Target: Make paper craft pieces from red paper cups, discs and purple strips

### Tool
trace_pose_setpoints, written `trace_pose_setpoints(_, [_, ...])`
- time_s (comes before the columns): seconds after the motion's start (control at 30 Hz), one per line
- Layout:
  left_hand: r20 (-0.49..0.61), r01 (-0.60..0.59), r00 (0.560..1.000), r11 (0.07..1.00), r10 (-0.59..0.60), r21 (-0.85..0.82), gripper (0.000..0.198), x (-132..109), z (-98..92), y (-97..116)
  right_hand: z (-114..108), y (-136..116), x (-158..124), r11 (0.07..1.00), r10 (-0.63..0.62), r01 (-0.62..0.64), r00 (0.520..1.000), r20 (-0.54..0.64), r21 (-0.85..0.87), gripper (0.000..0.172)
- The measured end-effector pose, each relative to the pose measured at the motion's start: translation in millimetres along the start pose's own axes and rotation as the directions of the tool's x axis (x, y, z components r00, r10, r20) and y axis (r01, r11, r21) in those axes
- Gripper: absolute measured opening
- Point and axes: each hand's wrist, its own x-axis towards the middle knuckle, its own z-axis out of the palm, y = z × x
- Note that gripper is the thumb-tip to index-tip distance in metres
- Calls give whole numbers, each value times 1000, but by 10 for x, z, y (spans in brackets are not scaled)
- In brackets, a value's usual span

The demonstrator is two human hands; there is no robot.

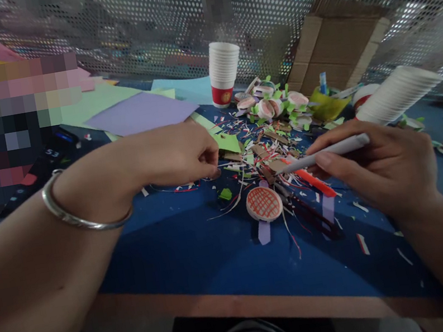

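Right hand (pixel 379 168) clamps the marker (pixel 325 152), lying left-right with its tip pointing left, just beyond the red-gridded disc (pixel 264 203). Left hand (pixel 177 153) is curled tight, pinching among scraps (pixel 245 153) on the counter (pixel 168 254); what it pinches, can't tell.

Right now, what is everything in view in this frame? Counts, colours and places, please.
upright cup stack: one, white with red band, back centre
lying cup stack: one, white, back right
paper sheets: several, purple, green, light blue, back left
cardboard: one, brown, against mesh wall
paper crafts: a pile, pink, white, green, right of upright stack
disc: one, white with red grid, on blue mat
scraps: many, mixed colours, mid-table
bangle: one, silver, left wrist
left hand: fingers curled at the scraps
right hand: holds a grey pen
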Motion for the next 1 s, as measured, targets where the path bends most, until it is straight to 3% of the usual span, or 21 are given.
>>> trace_pose_setpoints(0.07, [-50, -28, 998, 1000, 28, 13, 21, 8, 25, 6, 8, -58, -15, 998, 8, -10, 999, 32, 63, 6])
trace_pose_setpoints(0.2, [-159, -217, 964, 976, 213, -8, 40, 16, 94, 64, 37, -108, -19, 995, -38, 29, 995, 97, 98, 12])
trace_pose_setpoints(0.33, [-117, -304, 946, 953, 302, -2, 35, 41, 178, 67, 85, -140, -2, 994, -79, 68, 988, 130, 87, 15])
trace_pose_setpoints(0.53, [-186, -319, 931, 948, 314, 3, 29, 79, 251, 38, 134, -154, 1, 988, -117, 99, 982, 150, 117, 15])
trace_pose_setpoints(0.77, [-195, -433, 898, 869, 394, -241, 61, 49, 363, 287, 127, -138, -14, 991, -114, 104, 984, 138, 78, 16])
trace_pose_setpoints(1.0, [-147, -421, 905, 891, 399, -173, 64, 90, 412, 376, 133, -145, -7, 992, -111, 101, 983, 147, 70, 16])
